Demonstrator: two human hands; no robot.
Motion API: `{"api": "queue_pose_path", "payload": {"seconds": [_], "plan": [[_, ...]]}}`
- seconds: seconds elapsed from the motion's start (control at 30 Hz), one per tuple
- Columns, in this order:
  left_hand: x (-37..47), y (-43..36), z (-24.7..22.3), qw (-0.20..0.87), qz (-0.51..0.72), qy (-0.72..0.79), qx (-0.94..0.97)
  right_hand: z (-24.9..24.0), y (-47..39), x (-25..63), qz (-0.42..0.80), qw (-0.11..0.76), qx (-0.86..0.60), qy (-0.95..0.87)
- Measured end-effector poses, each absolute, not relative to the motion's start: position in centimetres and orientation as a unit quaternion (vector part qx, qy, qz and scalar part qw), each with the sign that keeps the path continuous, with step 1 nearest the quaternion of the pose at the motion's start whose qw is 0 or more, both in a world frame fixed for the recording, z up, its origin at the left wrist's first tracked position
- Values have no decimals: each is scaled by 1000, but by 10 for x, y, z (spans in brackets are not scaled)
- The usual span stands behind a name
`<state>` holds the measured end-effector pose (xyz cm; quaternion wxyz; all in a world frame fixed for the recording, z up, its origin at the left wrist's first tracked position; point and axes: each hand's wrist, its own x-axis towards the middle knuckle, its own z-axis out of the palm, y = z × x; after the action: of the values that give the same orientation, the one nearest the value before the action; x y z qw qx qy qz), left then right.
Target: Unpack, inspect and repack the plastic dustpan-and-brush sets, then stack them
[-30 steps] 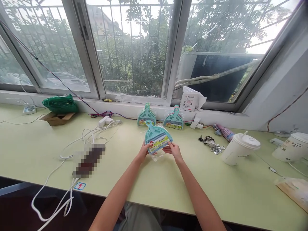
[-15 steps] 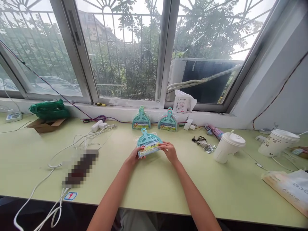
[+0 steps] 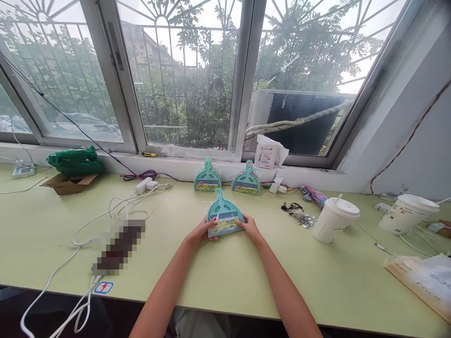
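Note:
Between both hands is a teal mini dustpan and brush set [image 3: 225, 217] in clear wrap, its handle pointing away from me and a printed label across its lower part. My left hand [image 3: 203, 230] is closed on its left edge, thumb on the front. On the right edge, my right hand [image 3: 251, 228] grips it the same way; some fingers are hidden behind. Farther back, two more groups of similar sets stand upright by the wall: a left stack of dustpan sets [image 3: 207, 177] and a right stack of dustpan sets [image 3: 245, 180].
Keys [image 3: 299, 215] and a white lidded cup [image 3: 333, 220] stand to the right, with a second cup [image 3: 408, 213] beyond. At left are white cables [image 3: 84, 230], a pixelated dark object [image 3: 120, 246] and a cardboard box [image 3: 70, 183] with a green bag [image 3: 75, 161]. A tissue pack [image 3: 269, 152] sits on the sill.
The held dustpan set has shifted slightly right and turned more upright to face me. My right hand has moved from its label's upper corner to a firmer grip on the right edge.

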<state>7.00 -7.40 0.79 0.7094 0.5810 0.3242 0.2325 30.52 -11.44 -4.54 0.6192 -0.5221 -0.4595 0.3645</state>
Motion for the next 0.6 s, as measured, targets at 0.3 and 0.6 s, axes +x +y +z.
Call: {"api": "queue_pose_path", "payload": {"seconds": [0.3, 0.6], "plan": [[84, -67, -8, 414, 354, 388, 744, -55, -108, 315, 251, 710, -555, -354], [71, 14, -18, 163, 359, 541, 743, -47, -41, 282, 93, 561, -645, -511]]}}
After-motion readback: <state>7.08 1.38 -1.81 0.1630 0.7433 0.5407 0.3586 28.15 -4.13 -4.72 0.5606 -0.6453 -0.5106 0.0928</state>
